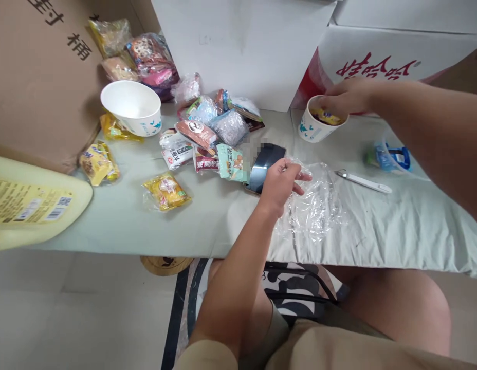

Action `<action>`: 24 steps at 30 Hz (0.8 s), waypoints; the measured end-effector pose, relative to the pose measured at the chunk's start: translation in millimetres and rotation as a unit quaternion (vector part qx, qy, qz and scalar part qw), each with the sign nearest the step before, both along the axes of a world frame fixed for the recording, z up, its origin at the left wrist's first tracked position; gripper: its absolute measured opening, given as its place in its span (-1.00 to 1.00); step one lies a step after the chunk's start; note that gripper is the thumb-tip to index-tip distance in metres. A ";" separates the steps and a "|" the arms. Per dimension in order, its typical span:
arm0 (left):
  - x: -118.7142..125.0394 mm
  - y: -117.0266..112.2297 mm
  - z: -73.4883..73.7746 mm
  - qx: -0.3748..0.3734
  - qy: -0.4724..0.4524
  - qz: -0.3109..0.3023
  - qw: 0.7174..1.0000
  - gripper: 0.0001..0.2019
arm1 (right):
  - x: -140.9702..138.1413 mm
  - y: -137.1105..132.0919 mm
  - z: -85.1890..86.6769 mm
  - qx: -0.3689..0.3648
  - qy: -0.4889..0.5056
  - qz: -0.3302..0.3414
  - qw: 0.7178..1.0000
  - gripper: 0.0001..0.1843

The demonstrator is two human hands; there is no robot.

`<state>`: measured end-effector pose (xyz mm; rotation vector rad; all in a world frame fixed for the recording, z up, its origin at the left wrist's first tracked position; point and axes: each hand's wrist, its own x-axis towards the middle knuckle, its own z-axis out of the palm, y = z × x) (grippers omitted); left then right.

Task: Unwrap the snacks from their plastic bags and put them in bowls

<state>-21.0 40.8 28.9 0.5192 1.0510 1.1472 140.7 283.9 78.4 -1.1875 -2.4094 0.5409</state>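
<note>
At the right, my right hand reaches over the rim of a white paper cup. Its fingers dip inside, closed at a yellow snack packet, and their tips are partly hidden. My left hand has its fingers apart and holds nothing. It is beside a dark shiny phone-like object and over the edge of a crumpled clear plastic bag. A pale green snack packet lies against the dark object's left side.
Wrapped snacks are heaped mid-table. A white paper bowl stands tilted at the left, near a yellow packet and a large pale yellow jug. A white-handled tool and a clear container lie right. White boxes stand behind.
</note>
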 end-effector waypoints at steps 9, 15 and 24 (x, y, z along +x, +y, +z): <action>-1.0 -20.6 2.9 0.071 -0.057 -0.155 0.984 -0.60 | 70.1 -263.4 -75.9 -0.168 0.230 -0.067 0.956 -0.23; -4.8 -26.0 -11.5 0.098 0.090 -0.001 0.991 -0.56 | 77.7 -284.7 -103.0 -0.269 0.294 -0.050 0.916 -0.19; -13.3 -26.6 -26.0 0.160 0.298 0.133 0.931 -0.70 | 106.6 -259.1 -94.5 -0.159 0.412 -0.171 0.881 -0.82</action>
